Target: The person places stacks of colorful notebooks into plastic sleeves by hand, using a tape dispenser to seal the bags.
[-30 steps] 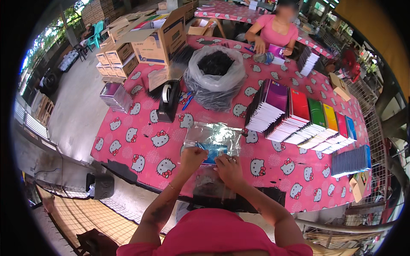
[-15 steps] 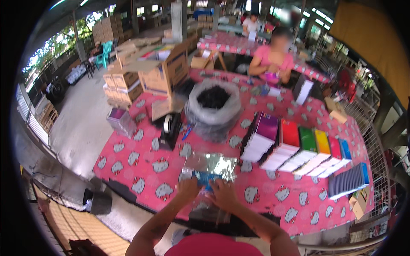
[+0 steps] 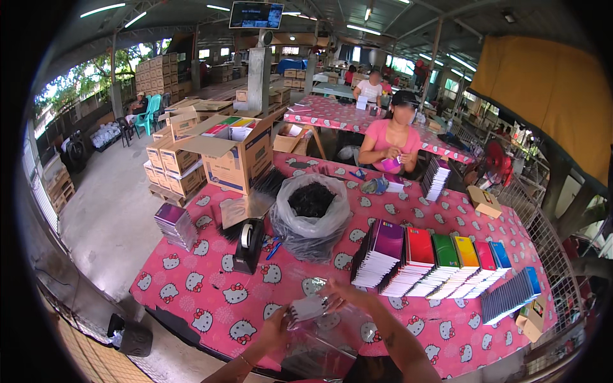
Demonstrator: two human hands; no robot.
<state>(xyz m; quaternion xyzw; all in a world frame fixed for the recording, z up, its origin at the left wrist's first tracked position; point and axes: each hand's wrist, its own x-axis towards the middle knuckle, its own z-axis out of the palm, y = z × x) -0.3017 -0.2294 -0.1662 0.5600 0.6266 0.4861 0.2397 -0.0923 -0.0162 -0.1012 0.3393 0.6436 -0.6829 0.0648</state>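
A small spiral-bound notebook (image 3: 308, 309) is held between both hands at the near table (image 3: 211, 290) edge, above a clear plastic bag (image 3: 325, 348). The left hand (image 3: 276, 325) is closed on its near-left corner; the right hand (image 3: 341, 295) is curled over its far-right end. The bag mouth is best kept wide and the notebook slid in squarely, so the spiral is not snagged. Rows of coloured notebooks (image 3: 434, 258) lie to the right.

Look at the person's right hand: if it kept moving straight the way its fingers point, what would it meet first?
Probably the small spiral notebook beside the left hand; the right hand points left toward it, though depth is unclear.
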